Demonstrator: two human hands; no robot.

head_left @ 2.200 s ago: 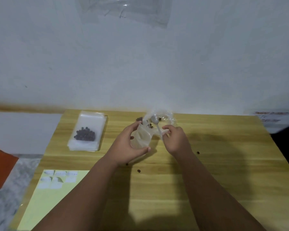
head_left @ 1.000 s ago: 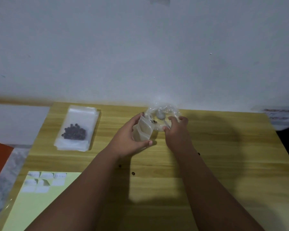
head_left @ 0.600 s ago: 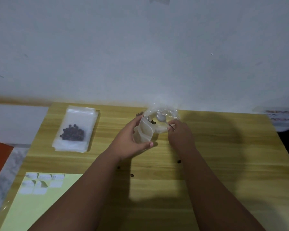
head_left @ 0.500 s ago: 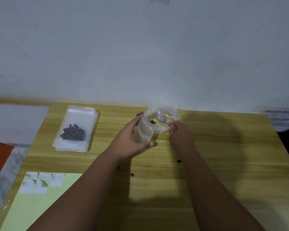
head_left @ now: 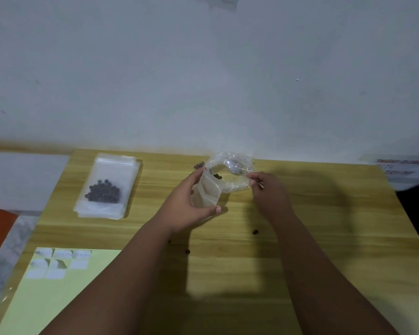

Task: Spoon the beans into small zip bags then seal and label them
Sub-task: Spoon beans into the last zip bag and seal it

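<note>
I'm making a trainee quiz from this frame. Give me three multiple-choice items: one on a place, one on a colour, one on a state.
1. The filled bag lies: A) on the stack of empty bags B) on the floor C) on a chair
2. The label sheet is: A) red B) pale yellow-green C) blue
3. The small zip bag in the left hand is: A) sealed B) lying on the table C) held open
A: it rests atop the stack. B: its backing is yellow-green. C: its mouth gapes toward the spoon.
</note>
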